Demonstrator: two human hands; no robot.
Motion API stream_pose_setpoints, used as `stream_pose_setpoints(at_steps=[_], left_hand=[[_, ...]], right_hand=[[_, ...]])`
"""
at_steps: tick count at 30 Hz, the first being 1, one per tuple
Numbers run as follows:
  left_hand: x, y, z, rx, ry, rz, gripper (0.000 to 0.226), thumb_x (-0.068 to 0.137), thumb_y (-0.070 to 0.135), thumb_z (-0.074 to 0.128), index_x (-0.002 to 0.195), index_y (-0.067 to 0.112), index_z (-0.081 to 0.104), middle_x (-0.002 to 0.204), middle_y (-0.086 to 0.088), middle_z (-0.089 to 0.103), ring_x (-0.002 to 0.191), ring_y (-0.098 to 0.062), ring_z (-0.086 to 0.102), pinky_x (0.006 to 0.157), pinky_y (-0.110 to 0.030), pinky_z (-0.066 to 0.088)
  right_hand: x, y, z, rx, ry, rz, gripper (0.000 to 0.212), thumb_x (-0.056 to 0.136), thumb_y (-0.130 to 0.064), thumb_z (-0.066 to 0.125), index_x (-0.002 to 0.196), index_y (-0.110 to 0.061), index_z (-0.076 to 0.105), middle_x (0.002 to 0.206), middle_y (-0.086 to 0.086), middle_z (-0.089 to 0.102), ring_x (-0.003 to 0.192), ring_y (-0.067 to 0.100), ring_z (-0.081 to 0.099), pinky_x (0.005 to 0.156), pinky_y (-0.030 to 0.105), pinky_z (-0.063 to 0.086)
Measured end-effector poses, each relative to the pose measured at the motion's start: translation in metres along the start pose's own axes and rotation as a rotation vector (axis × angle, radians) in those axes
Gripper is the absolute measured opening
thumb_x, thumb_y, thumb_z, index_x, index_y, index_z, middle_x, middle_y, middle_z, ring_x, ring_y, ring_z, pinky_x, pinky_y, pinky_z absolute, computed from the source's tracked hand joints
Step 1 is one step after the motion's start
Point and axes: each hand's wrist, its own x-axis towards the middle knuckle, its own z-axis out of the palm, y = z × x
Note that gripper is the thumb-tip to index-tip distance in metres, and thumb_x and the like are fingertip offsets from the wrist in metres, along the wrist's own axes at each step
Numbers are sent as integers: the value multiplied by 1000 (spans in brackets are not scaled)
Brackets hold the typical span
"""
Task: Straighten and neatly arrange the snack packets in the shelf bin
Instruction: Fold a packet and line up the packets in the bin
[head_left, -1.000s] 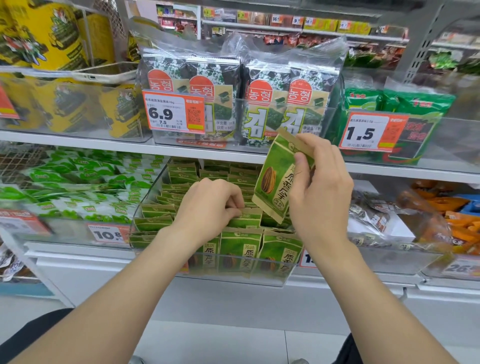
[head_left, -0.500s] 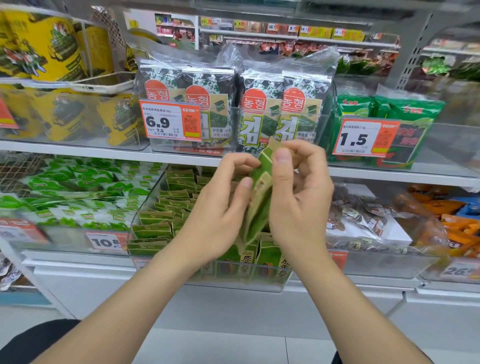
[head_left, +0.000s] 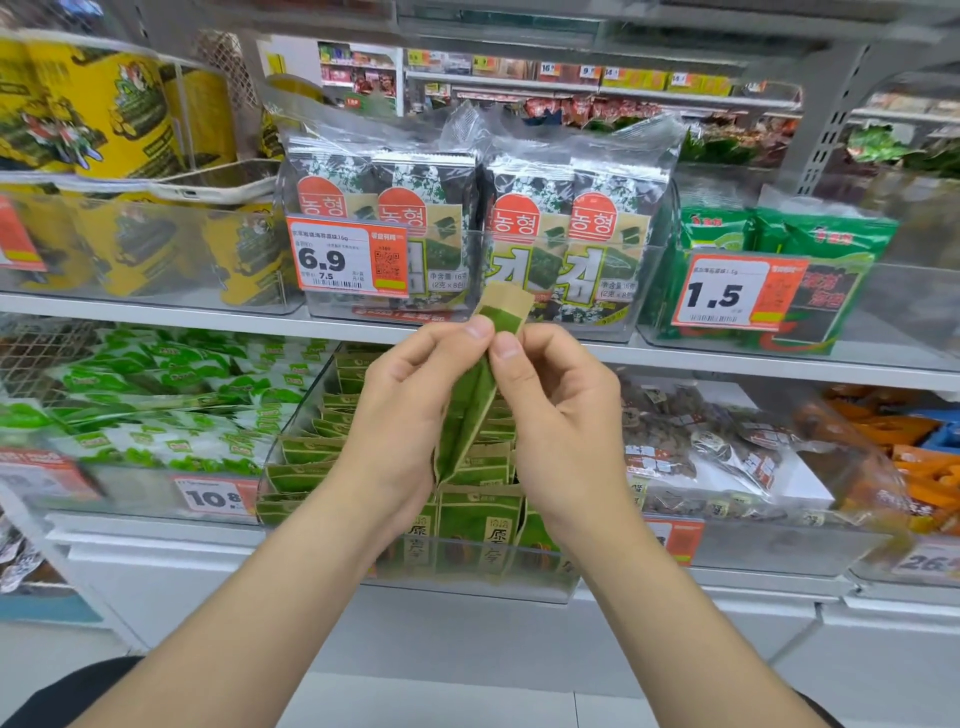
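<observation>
Your left hand (head_left: 405, 415) is coming up out of the bin compared with a second ago and joining the right hand (head_left: 561, 415) on the lifted packet (head_left: 467, 410), which is now facing you edge-on instead of face-on.

The clear shelf bin (head_left: 467, 592) is sitting on the lower shelf right in front of you. The green packets (head_left: 480, 514) inside are standing in rows, with the near row upright and the left rows looking a bit more slumped.

The one you're holding is hanging above the middle of the bin, not in it. Both hands are pinching it, and your thumbs (head_left: 478, 330) are nearly meeting just under its tan top strip.

Looks to me like you're squaring that packet up before slotting it back. Next you're probably needing a gap in a row, so one hand is going to have to let go and part the packets while the other is lowering it in upright, face forward.
</observation>
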Motion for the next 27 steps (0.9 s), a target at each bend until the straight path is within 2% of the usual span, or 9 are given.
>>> stream_pose_setpoints(at_steps=[2,7,10,13,16,18,20,23,27], left_hand=[[0,2,0,-74,15,-76,36,79,35,83,106,13,73,108,-20,66,104,-34,61,99,-56,47],[-1,7,1,-85,23,-122,14,80,28,80,91,20,78,95,-4,76,85,-23,64,75,-35,50],[0,10,0,-108,55,-119,16,83,28,75,97,19,76,98,-7,77,80,-20,69,83,-37,54],[2,10,-5,-138,57,-144,29,88,30,74,114,17,69,103,-12,73,93,-28,67,101,-52,47],[1,12,-10,-45,-7,-130,31,90,35,77,115,22,63,105,-8,74,99,-27,66,95,-52,46],[0,14,-13,87,-85,-115,32,88,34,82,111,25,62,116,-11,75,104,-23,69,98,-54,47],[-3,16,-17,189,-156,-109,42,83,25,87,117,22,62,129,-12,71,111,-25,72,103,-58,54],[-7,14,-19,289,-229,-123,68,75,13,94,129,25,56,133,-7,68,112,-28,75,86,-41,62],[-8,15,-21,299,-219,-130,68,73,13,89,131,31,58,126,-4,70,103,-24,78,77,-39,64]], right_hand=[[-2,2,1,-59,16,-31,20,104,-25,63,88,-14,65,74,-12,58,69,5,49,66,27,42],[1,3,-5,-75,13,-4,16,97,-32,72,95,-18,66,87,-7,69,80,11,65,75,36,53],[-1,7,-13,-195,-134,116,35,82,-44,77,109,-30,61,107,-4,70,99,21,72,86,47,59],[-3,8,-19,-158,-276,302,47,77,-48,79,116,-32,59,111,2,73,96,24,76,83,48,63],[-2,4,-22,-99,-221,245,34,89,-35,80,109,-17,61,100,6,76,83,18,74,71,31,58],[-1,1,-24,-100,-135,159,28,96,-33,77,94,-12,58,80,0,69,66,11,60,61,23,47],[-2,3,-26,-138,-80,126,35,98,-40,73,82,-13,56,65,-4,58,58,10,47,54,24,38],[-4,5,-27,-182,-64,156,45,99,-50,70,72,-15,62,56,2,57,54,12,46,53,29,36],[-6,4,-25,-215,-120,134,52,98,-56,62,58,-22,60,53,-11,46,54,8,38,50,27,29]])
